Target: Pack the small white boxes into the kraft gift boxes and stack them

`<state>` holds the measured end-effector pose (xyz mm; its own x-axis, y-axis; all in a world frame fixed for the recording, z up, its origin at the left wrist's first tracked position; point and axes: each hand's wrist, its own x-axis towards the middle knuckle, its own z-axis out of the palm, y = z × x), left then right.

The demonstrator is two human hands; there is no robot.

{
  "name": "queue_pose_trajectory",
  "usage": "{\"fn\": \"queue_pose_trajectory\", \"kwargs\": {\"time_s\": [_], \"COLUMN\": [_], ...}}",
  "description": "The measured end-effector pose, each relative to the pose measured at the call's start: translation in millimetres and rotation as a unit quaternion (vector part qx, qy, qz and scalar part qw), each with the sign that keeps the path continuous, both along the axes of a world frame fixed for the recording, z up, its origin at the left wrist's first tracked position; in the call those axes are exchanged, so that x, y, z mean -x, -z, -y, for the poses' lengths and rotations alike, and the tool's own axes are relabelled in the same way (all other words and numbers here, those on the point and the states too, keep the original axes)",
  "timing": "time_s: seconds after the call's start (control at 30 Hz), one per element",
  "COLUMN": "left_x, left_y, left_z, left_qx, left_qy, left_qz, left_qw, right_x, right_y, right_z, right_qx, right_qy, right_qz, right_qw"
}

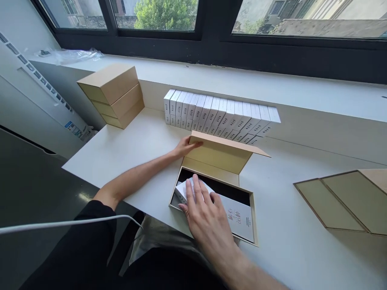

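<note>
A shallow cardboard box (255,225) with a dark lining lies open on the table in front of me. My left hand (186,147) grips the upper left edge of its raised lid (222,152), thumb on the inner face. Over the left half of the box, my right hand (207,213) covers a small white box (181,192), thumb at the near side and fingers stretched across its top. That white box sits tilted, its left end raised; much of it is hidden. To its right another white printed carton (240,215) lies flat inside.
A double-stacked row of white cartons (217,114) stands against the sill wall. Brown boxes (116,94) are stacked at the back left. Another open cardboard box (341,201) lies at the right. A white cable (60,226) crosses at lower left.
</note>
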<state>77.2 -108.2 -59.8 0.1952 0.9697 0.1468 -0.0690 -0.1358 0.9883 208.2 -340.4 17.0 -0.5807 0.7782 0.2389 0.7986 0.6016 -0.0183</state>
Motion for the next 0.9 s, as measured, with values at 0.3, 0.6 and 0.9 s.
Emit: {"fn": "queue_pose_trajectory", "kwargs": {"time_s": [0.3,0.6,0.9], "left_x": [2.1,3.9,2.7], "left_y": [-3.1,-4.3,0.9], "left_z": [0.8,4.2,-0.2], "left_qx": [-0.005,0.002,-0.009], "left_qy": [-0.003,0.011,-0.006], "left_qz": [0.006,0.012,0.001], "left_qw": [1.000,1.000,1.000], "right_x": [-57.6,-35.9,-20.8], "right_y": [-49.1,-46.5,-34.9], "right_z": [-75.2,-91.0,-48.1], "right_qx": [0.315,0.252,0.062], "right_qy": [-0.239,-0.248,-0.084], "right_qz": [-0.043,0.025,0.085], "right_qw": [0.917,0.935,0.991]}}
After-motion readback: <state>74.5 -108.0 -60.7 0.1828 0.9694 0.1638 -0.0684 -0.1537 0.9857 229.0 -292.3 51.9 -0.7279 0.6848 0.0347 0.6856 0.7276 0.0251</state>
